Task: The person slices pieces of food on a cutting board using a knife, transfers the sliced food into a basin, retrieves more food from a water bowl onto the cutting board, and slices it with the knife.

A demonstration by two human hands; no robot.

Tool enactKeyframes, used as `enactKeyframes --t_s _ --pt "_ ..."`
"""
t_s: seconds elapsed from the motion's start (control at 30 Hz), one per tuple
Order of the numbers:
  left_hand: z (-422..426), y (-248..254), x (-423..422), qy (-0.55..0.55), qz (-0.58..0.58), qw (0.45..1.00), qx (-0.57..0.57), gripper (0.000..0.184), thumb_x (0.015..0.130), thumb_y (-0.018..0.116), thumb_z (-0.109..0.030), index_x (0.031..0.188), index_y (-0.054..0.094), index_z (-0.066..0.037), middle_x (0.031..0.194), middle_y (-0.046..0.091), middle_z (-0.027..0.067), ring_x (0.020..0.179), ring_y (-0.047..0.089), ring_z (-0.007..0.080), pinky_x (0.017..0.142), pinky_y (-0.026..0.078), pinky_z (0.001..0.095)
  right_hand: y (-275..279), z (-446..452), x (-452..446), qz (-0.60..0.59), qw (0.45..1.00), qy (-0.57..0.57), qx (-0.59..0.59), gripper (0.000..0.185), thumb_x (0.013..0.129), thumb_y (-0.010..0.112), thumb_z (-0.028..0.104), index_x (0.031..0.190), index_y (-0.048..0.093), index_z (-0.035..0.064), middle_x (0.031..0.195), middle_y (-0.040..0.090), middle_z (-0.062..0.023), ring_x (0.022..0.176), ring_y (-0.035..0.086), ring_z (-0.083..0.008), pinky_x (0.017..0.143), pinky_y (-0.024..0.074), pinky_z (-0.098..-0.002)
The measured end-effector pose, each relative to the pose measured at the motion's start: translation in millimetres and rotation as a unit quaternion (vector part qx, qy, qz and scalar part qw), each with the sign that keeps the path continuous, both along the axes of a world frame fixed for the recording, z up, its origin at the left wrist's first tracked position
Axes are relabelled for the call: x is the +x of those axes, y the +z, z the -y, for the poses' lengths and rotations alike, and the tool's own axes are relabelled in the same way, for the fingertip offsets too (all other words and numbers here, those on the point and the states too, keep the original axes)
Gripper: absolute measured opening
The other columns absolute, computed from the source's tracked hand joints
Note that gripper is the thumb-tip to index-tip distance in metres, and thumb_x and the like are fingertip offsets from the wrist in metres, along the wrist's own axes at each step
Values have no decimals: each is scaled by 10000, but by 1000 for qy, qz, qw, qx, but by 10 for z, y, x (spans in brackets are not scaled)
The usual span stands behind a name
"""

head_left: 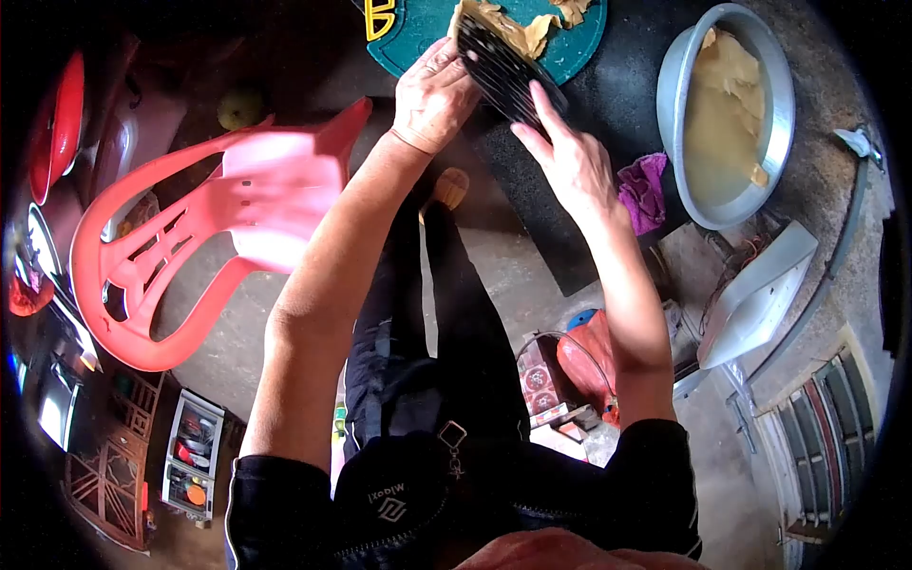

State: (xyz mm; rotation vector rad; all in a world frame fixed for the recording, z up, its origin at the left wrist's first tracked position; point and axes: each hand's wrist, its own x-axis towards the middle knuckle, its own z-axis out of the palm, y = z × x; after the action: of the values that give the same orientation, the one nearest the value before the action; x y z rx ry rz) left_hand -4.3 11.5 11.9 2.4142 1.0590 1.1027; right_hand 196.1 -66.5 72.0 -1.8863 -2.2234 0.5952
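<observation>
Both hands hold a black slatted plastic piece [503, 66], tilted up above a green round tray [404, 43]. My left hand [437, 95] grips its left edge with the fingers closed. My right hand [570, 157] clasps its right side, thumb and a finger on the face towards me. Pale yellow sheet-like pieces [537, 33] show behind the black piece, over the tray; their exact kind is unclear. At the right, a metal basin [673, 104] contains cloudy yellowish liquid and more of these sheets [727, 76].
Between the tray and basin runs a dark tabletop [622, 95] with a purple cloth [643, 193] at its edge. A pink plastic chair [285, 180] stands on the left. A white sink-like panel [760, 294], red bag [587, 356] and slatted rack [826, 437] are at the right.
</observation>
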Motion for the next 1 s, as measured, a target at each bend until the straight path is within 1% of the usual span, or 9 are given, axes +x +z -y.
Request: enactKeyframes --t_s 0.1,0.2,0.27,0.4,0.47,0.57,0.7,0.83,1.0 --pt "29 12 47 41 -21 999 7 209 675 681 -76 881 697 -108 982 680 31 1069 624 230 961 490 360 -120 -239 -154 2 999 19 34 676 926 575 486 1447 376 104 492 580 -114 400 590 -205 365 472 -333" --pt "74 -67 37 49 -36 998 -21 207 676 682 -76 878 701 -113 903 674 15 967 645 231 906 509 351 -167 -374 -263 2 999 5 33 664 921 580 492 1437 392 119 499 588 -123 401 590 -202 361 471 -338" --pt "75 -70 35 40 -52 997 -28 261 658 722 -99 917 707 -73 989 690 68 1037 631 276 921 507 376 -97 -288 -189 17 999 15 47 655 919 585 489 1430 401 123 504 591 -120 405 595 -208 363 475 -343" --pt "18 -23 44 36 -31 999 -10 307 635 735 -62 939 694 -50 1066 674 78 1146 592 268 1035 453 384 -38 17 111 10 998 21 60 644 915 601 468 1421 410 118 518 596 -96 413 600 -218 366 481 -358" --pt "-1 6 57 33 -31 999 -3 294 638 734 -64 929 694 -50 1058 676 76 1137 597 265 1035 454 386 -24 30 171 -8 996 31 86 642 906 632 430 1423 409 121 506 575 -88 396 571 -200 362 476 -360" --pt "32 -41 19 28 -38 999 -12 249 658 722 -78 905 699 -70 1018 684 54 1088 620 254 997 476 377 -50 -255 42 -1 999 42 9 628 910 628 423 1418 416 121 509 567 -88 397 564 -189 367 475 -346" --pt "66 -57 53 45 -29 998 -23 217 694 690 -95 911 699 -93 1023 690 36 1078 629 235 992 470 369 -269 -576 -172 -59 989 68 118 622 931 593 437 1431 397 125 443 494 -38 353 495 -143 327 425 -305" --pt "19 -58 58 38 -21 999 -4 229 713 703 -79 941 701 -80 1082 684 48 1129 611 233 1006 463 380 -66 -104 169 -4 1000 7 -7 650 919 616 435 1449 389 135 424 486 -61 345 502 -175 354 449 -329" --pt "15 -35 58 38 -27 999 5 228 746 674 -80 971 705 -97 1116 680 39 1144 605 219 1008 460 377 54 -208 272 -17 999 35 -4 606 943 587 415 1429 401 106 480 555 -107 403 588 -232 362 465 -358"
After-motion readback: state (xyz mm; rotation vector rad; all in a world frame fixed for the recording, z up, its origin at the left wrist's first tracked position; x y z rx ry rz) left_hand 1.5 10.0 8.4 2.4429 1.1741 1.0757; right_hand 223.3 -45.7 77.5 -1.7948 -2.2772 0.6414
